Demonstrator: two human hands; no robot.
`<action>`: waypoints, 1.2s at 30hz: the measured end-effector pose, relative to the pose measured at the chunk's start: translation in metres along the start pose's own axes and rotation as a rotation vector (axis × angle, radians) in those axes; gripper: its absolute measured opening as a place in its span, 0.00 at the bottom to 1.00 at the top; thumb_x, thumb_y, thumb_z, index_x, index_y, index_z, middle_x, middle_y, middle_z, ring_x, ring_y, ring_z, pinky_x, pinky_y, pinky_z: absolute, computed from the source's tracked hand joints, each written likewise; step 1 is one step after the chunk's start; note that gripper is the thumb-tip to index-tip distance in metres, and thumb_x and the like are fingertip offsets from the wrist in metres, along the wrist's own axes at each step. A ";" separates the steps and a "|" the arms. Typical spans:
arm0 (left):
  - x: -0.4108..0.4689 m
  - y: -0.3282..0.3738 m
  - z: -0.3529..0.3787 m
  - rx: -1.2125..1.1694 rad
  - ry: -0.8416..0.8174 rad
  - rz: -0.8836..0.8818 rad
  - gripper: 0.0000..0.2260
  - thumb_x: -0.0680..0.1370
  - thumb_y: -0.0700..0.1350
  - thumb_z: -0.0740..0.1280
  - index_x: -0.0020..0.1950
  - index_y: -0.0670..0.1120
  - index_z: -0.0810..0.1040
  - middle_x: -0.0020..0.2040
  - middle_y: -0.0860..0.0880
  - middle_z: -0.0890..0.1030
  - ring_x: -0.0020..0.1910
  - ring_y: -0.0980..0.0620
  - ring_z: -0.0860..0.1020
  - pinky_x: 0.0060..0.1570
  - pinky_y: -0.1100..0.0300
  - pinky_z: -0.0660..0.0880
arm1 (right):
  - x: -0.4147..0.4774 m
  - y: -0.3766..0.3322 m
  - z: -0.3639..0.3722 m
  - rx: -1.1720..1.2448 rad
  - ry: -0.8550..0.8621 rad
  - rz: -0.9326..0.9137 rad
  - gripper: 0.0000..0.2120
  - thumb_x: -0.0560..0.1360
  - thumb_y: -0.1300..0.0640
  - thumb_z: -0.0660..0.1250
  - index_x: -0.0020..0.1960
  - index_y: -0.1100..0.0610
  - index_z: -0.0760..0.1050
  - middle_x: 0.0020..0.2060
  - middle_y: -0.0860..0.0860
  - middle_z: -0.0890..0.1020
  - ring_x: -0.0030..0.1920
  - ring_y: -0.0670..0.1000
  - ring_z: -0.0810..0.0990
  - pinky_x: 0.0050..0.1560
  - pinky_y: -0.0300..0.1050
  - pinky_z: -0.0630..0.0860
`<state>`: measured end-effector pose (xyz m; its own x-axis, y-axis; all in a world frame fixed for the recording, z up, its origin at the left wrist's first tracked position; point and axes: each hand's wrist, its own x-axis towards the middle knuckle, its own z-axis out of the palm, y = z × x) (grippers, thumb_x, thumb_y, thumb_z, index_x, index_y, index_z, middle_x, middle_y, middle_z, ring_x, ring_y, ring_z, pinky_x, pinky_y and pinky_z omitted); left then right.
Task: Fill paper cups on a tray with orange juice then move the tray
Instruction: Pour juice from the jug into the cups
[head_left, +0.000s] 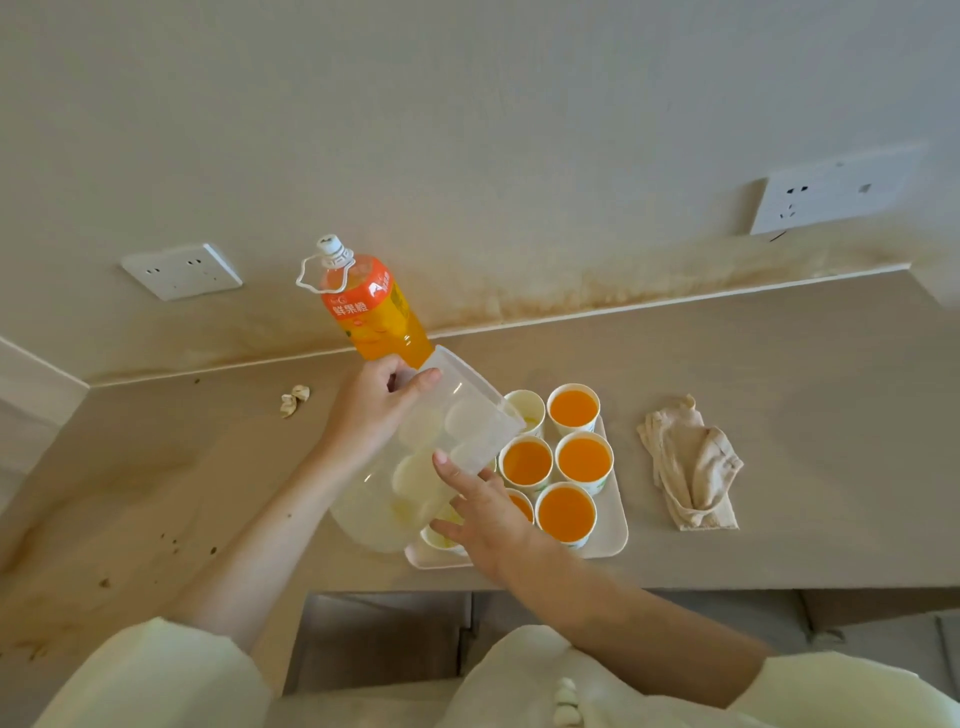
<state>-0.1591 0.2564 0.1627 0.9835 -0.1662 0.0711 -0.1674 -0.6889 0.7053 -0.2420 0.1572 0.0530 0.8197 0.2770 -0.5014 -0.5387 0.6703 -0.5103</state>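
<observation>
Left grip (382, 402) clamps the tilted clear jug (460, 415); right grip (483, 512), fingers straight, touches its side (above the cups (574, 410)). The bottle (371, 306) label reads 鲜果橙.

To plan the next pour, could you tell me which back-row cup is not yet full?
The back-left cup, by the jug: its inside shows pale, while the back-right cup holds orange juice.

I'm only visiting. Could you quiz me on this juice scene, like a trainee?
1. True or false: the bottle has its cap off.
2. What lies right of the tray? A) cloth B) spoon C) plate
3. How many hands hold the clear jug?
Key: 1 false. 2 A. 3 two: the left hand grips it, the right hand supports it.
</observation>
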 end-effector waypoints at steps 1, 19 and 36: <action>0.005 0.001 0.002 -0.003 0.001 0.009 0.17 0.71 0.58 0.67 0.31 0.49 0.67 0.30 0.50 0.69 0.30 0.54 0.68 0.34 0.56 0.64 | 0.003 -0.002 0.000 0.004 -0.003 -0.008 0.55 0.50 0.39 0.84 0.71 0.48 0.62 0.65 0.49 0.76 0.67 0.54 0.73 0.66 0.61 0.71; 0.060 -0.008 0.019 0.098 -0.065 0.078 0.19 0.75 0.50 0.70 0.30 0.47 0.65 0.26 0.54 0.64 0.27 0.54 0.63 0.32 0.56 0.62 | 0.037 -0.014 0.000 0.133 -0.015 -0.029 0.44 0.58 0.43 0.82 0.69 0.49 0.67 0.64 0.52 0.77 0.67 0.58 0.72 0.68 0.64 0.68; 0.080 -0.007 0.030 0.223 -0.164 0.117 0.21 0.74 0.53 0.71 0.30 0.46 0.63 0.28 0.53 0.66 0.29 0.52 0.65 0.32 0.56 0.62 | 0.035 -0.016 0.005 0.240 -0.052 -0.053 0.29 0.71 0.47 0.73 0.70 0.49 0.69 0.65 0.52 0.78 0.65 0.57 0.76 0.54 0.55 0.79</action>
<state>-0.0809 0.2269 0.1422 0.9355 -0.3529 0.0152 -0.3077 -0.7932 0.5255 -0.2035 0.1592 0.0469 0.8577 0.2678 -0.4388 -0.4380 0.8277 -0.3509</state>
